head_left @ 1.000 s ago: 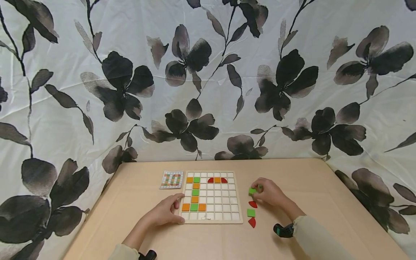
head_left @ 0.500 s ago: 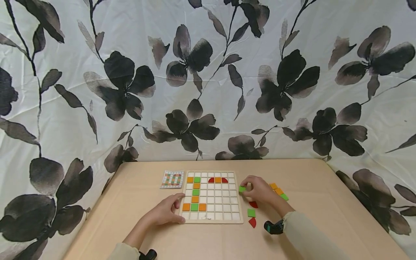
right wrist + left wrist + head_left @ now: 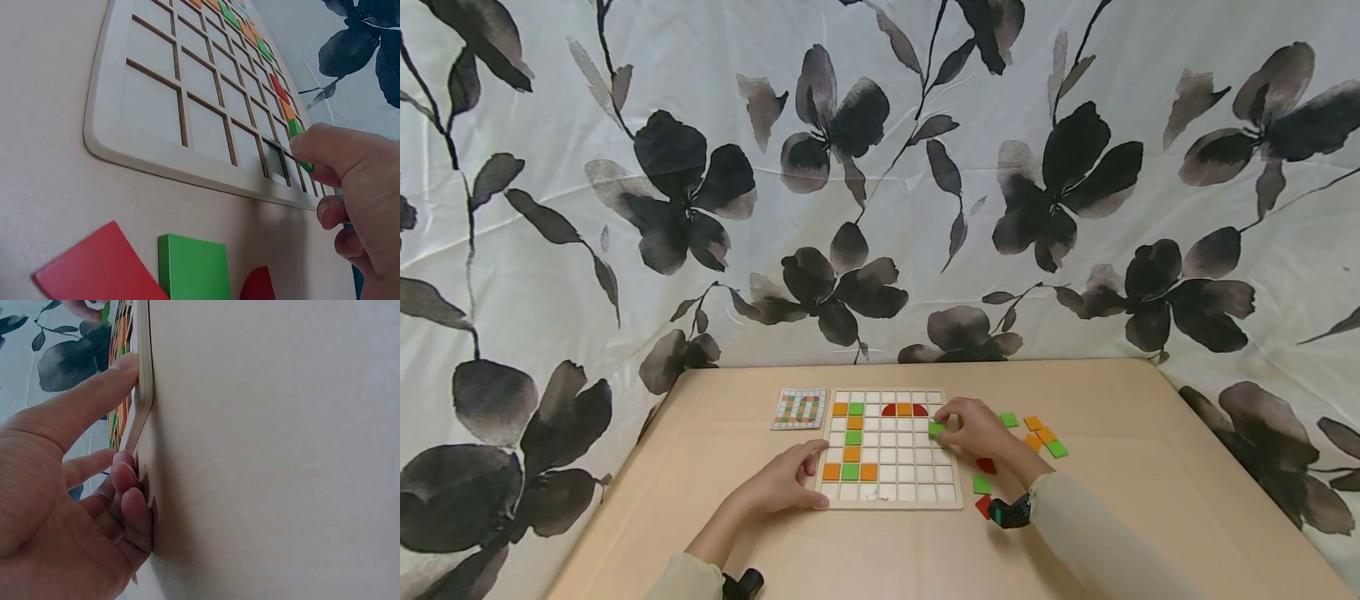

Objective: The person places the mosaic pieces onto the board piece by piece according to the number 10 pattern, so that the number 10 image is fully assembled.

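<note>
A creased white fabric backdrop (image 3: 932, 250) printed with large black-and-grey flowers (image 3: 670, 154) and leaves (image 3: 544, 218) rises behind the pale, wood-coloured bench (image 3: 865, 554) and shows beyond its left and right edges. Soft light covers the bench.

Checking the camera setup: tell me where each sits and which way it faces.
Head: head-worn, facing forward and down at the board; left hand, right hand, sleeves show.
Left wrist: on that wrist, facing the board's edge; left hand shows, right partly.
Right wrist: on that wrist, facing the board; right hand shows.
Shared: head and right wrist show the held green tile.
</note>
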The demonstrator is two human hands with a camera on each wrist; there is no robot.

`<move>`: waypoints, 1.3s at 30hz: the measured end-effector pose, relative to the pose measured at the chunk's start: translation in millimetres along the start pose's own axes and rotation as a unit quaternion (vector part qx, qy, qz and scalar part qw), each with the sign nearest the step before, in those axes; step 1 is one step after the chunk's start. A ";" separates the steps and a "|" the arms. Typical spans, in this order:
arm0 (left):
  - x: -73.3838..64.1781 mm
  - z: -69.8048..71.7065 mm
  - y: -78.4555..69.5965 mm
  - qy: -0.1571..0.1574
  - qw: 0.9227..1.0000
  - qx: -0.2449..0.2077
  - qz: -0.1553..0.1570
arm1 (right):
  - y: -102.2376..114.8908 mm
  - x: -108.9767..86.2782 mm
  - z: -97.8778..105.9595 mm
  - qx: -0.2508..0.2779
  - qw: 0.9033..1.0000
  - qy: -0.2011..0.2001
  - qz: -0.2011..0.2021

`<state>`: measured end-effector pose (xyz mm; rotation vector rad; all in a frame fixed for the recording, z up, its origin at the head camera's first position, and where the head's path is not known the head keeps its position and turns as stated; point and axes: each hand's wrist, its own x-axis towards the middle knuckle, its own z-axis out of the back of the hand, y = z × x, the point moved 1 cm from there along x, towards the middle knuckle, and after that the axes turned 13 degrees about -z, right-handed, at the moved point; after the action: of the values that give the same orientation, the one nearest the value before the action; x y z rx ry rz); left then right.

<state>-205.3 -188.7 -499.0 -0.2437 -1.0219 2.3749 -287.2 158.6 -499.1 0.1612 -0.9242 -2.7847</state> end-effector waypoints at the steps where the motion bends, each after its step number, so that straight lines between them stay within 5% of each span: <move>1: 0.0 0.3 0.1 -0.001 1.000 0.000 0.000 | 1.2 0.9 -0.5 0.001 1.000 -0.001 0.001; 22: -3.6 3.0 -4.8 0.000 1.000 -0.016 -0.003 | 18.4 11.8 -13.2 0.000 1.000 0.001 0.022; 30: -3.5 2.2 -6.5 0.000 1.000 -0.019 -0.008 | 20.1 15.6 -16.3 -0.013 1.000 -0.014 0.014; 39: -5.4 1.7 -3.8 -0.005 1.000 -0.020 0.000 | 21.5 12.2 -14.4 0.027 0.999 0.012 -0.015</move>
<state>-199.9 -190.5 -495.4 -0.2480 -1.0752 2.3593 -293.3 130.7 -498.1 0.2184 -1.0002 -2.7804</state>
